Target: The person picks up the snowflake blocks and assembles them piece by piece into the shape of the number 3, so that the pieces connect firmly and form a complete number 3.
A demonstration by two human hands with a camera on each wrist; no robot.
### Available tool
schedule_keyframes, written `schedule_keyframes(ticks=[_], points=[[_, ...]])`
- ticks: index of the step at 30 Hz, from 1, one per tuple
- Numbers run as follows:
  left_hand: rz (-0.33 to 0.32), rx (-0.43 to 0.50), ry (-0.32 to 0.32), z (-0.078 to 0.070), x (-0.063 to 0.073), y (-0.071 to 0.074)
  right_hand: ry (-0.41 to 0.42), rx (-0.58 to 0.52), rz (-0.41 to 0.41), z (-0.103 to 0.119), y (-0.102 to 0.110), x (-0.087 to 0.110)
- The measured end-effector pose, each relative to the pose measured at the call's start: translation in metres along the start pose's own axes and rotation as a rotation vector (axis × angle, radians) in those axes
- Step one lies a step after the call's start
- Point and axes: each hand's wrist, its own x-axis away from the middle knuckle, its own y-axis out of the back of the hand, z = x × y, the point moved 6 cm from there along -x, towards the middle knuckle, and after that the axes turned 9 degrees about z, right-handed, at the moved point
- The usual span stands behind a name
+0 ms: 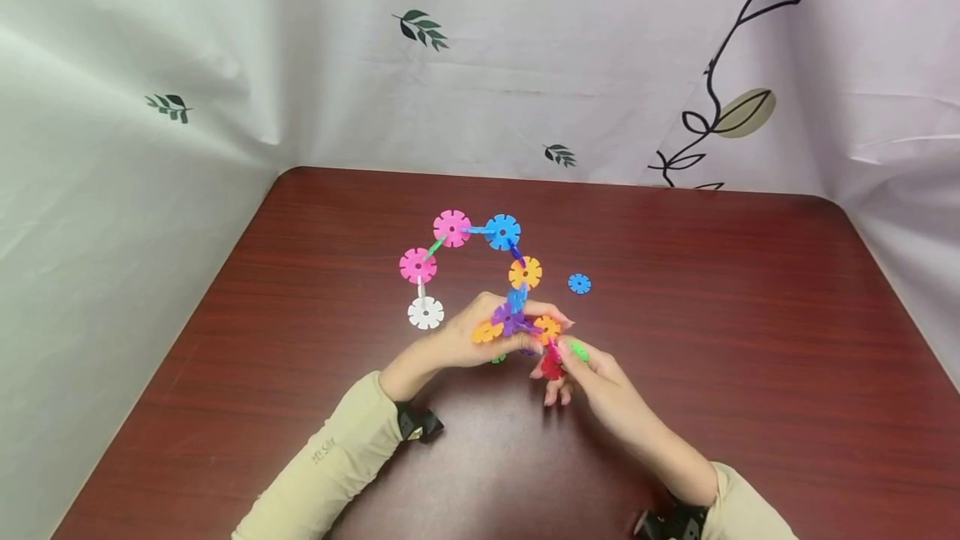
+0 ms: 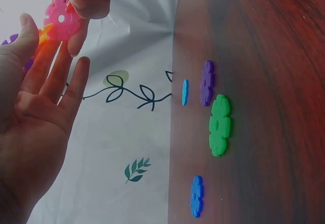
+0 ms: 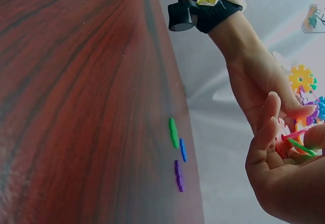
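Note:
Notched plastic flower discs are joined into a curved chain, from a white disc [image 1: 425,313] through a pink disc [image 1: 452,228] and a blue disc [image 1: 502,232] to a purple disc [image 1: 507,318]. My left hand [image 1: 461,340] holds the chain near its purple and orange discs [image 1: 547,328], between thumb and outstretched fingers. At the chain's near end, my right hand [image 1: 603,386] pinches a red disc [image 1: 552,367]. A green disc [image 1: 579,350] sits against the right thumb, its joint hidden by the fingers. A pink disc [image 2: 53,20] shows between the hands in the left wrist view.
Loose discs lie on the dark red wooden table [image 1: 750,340]: a blue one [image 1: 579,283] right of the chain, plus a green one [image 2: 220,125] and a purple one [image 2: 207,83] partly covered by the hands in the head view. Pale patterned cloth [image 1: 480,107] hangs behind the table.

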Motion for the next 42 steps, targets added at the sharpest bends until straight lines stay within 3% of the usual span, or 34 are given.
schedule_keyframes(ticks=[14,22,27,34,37,42], points=[[0.055,0.030,0.022,0.003,-0.001,0.000,-0.009,-0.048,0.031,-0.002,-0.002,0.001],[0.045,-0.011,-0.018,0.005,-0.003,0.002,-0.020,-0.088,0.002,-0.006,-0.003,0.001],[0.034,0.031,-0.031,0.006,-0.003,0.004,-0.023,-0.125,-0.018,-0.005,-0.005,0.002],[0.089,0.123,-0.016,0.005,-0.003,-0.001,-0.005,-0.169,-0.018,-0.004,-0.006,0.003],[0.041,0.226,-0.030,0.004,-0.004,0.000,0.009,-0.199,-0.006,-0.005,-0.007,0.004],[-0.100,0.248,-0.045,0.003,-0.003,0.010,0.026,-0.206,0.033,-0.006,-0.009,0.006]])
